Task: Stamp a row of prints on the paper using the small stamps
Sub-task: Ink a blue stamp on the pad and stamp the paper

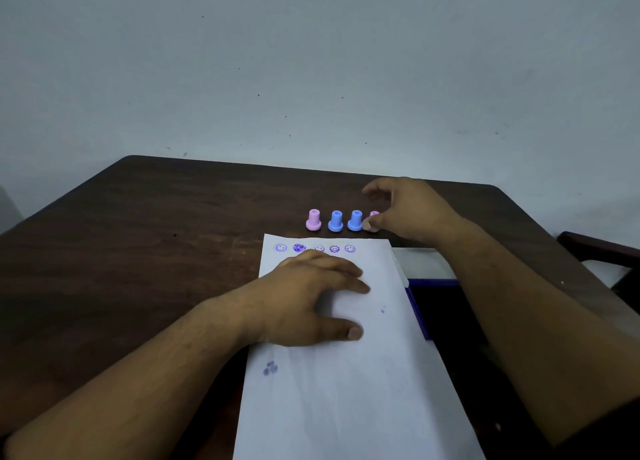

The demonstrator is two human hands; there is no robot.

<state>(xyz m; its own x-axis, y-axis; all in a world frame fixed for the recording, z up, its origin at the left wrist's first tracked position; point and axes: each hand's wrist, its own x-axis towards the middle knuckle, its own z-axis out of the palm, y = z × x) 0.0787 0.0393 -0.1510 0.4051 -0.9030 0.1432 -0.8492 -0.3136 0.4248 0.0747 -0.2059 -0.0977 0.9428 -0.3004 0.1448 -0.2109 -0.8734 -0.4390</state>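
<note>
1. A person's left hand (311, 297) lies flat on a white sheet of paper (346, 390), fingers spread and the thumb stretched toward the near side, pinning the sheet to a dark wooden table (156, 234).
2. Along the paper's far edge runs a row of five purple prints (314, 248), mostly smiling faces; the second from the left is a dark smudge, and the fingertips reach just short of the row.
3. Just beyond the sheet, four small stamps stand upright in a line: a pink stamp (313, 219) at the left, then two blue stamps (335, 221) (355, 220), then a second pink stamp (373, 217) at the right, partly hidden.
4. The right hand (408, 210) hovers at that last pink stamp, thumb tip touching its base and curled fingers arched above it; whether it grips the stamp cannot be told.
5. A blue-edged ink pad (420, 307) lies just right of the paper, under the right forearm.
6. A purple blot (270, 368) marks the sheet's near left part.
</note>
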